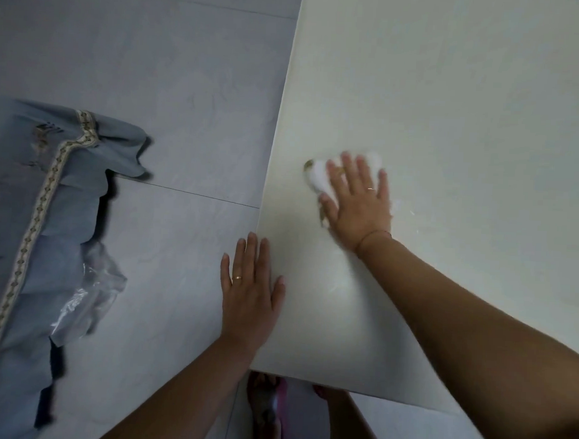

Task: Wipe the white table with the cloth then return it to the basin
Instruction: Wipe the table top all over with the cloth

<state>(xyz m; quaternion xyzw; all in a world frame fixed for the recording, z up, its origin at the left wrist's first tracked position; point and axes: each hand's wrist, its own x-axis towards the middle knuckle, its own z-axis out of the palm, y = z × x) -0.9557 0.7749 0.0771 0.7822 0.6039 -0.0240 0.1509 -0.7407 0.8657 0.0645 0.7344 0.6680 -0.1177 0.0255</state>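
The white table fills the right half of the head view, its left edge running down the middle. My right hand presses flat on a white cloth that lies on the table near that edge; the cloth bulges out past my fingers and is blurred. My left hand rests flat with fingers apart on the table's near left corner, holding nothing. The basin is not in view.
Grey floor tiles lie left of the table. A blue fabric cover with a patterned trim hangs at the far left, with a clear plastic bag against it. My feet show below the table's near edge.
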